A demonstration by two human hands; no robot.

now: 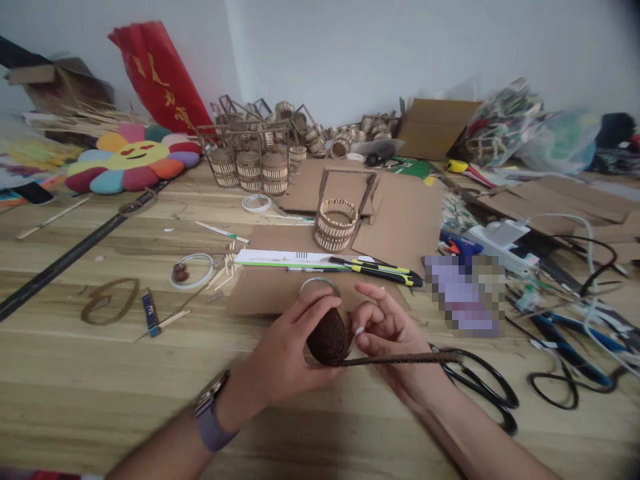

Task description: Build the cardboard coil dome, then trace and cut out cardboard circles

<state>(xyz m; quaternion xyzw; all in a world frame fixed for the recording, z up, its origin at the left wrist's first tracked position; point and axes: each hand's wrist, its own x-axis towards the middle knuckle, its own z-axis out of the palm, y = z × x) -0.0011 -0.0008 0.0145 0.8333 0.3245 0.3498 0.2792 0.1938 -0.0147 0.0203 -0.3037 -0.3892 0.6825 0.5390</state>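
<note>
My left hand (290, 340), with a watch on its wrist, is closed around a dark brown round coil (327, 340) of textured strip. From the coil's underside a narrow brown strip (400, 359) runs right, across my right wrist. My right hand (383, 323) is at the coil's right side, its thumb and a finger pinched at a small whitish bit and the index finger raised. A pale ring (320, 285) shows just behind my left fingers. Beyond the hands, a small slatted bucket (336, 227) with a tall square brown handle stands on cardboard.
A yellow-black utility knife (385, 270) lies beyond my hands, and black-handled scissors (485, 387) lie right of them. A white tape ring (193, 270) is at left. Several finished buckets (250, 170) stand at the back. A power strip (500, 240) and cables sit at right.
</note>
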